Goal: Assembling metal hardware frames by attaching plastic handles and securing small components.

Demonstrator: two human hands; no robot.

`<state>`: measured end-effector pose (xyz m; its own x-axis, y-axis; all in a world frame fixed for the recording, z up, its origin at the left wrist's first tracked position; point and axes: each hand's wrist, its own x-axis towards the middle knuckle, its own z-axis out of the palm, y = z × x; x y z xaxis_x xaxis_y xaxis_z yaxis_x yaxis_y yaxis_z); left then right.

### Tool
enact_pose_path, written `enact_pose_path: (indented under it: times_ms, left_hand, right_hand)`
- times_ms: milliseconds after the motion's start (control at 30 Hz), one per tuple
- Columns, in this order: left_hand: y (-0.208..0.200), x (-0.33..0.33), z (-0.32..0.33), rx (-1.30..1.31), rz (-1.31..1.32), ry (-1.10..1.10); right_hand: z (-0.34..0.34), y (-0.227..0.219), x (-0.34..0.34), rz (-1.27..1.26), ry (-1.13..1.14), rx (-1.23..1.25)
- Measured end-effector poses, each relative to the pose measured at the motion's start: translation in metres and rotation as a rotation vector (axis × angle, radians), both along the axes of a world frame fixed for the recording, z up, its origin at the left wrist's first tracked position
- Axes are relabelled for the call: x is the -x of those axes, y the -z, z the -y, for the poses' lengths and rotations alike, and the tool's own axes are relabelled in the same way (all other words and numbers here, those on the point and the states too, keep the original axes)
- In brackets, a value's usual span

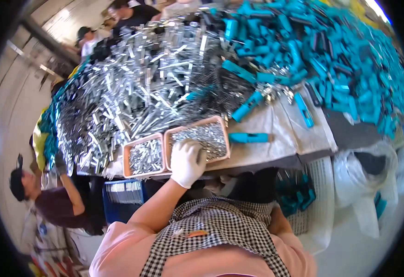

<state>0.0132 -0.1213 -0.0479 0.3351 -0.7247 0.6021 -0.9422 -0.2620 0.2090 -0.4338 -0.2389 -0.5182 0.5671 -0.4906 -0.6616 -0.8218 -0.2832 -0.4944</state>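
My left hand (187,161), in a white glove, reaches over the near rim of a pink tray (225,136) full of small metal pieces. Its fingers curl down into the pieces, and I cannot see whether they hold any. A second pink tray (126,161) with similar metal pieces sits touching it on the left. One teal handle (249,137) lies on the cloth just right of the trays. My right forearm (279,220) goes under the table edge, so that hand is hidden.
A big heap of shiny metal strips (137,78) covers the table behind the trays, beside a heap of teal handles (335,60). White sacks (372,184) and a basket of teal parts (303,194) stand at the right. Another person (54,203) sits at the left, others (128,11) across.
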Motion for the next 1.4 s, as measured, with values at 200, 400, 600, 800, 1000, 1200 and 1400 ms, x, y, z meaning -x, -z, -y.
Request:
enact_pose_path:
  times_ms: [200,400,600,800,1000,1200,1400]
  left_hand:
    - [-0.006,-0.001,-0.012,0.039,-0.009,-0.020]
    - [0.006,-0.016,-0.031,0.087,-0.208,-0.020]
    - [-0.020,-0.095,-0.048,0.143,-0.293,-0.288]
    - [-0.028,-0.205,-0.047,-0.175,-0.290,-0.513]
    - [-0.029,-0.197,0.010,-0.143,-0.377,-0.333]
    - [-0.015,-0.191,0.050,-0.139,0.204,-0.060]
    - [-0.013,-0.206,0.087,-0.605,-0.043,-0.072]
  right_hand:
    - [0.011,-0.006,-0.006,-0.087,-0.356,0.183]
    - [0.009,-0.106,-0.073,0.428,0.886,0.093]
    - [0.029,-0.285,-0.146,0.774,0.822,0.341]
    - [-0.011,-0.423,-0.227,1.162,0.511,0.393]
    - [-0.048,-0.481,-0.322,1.378,-0.127,0.390]
    - [-0.065,-0.507,-0.369,1.365,-0.498,0.419]
    - [-0.047,-0.481,-0.379,1.245,-0.433,0.619]
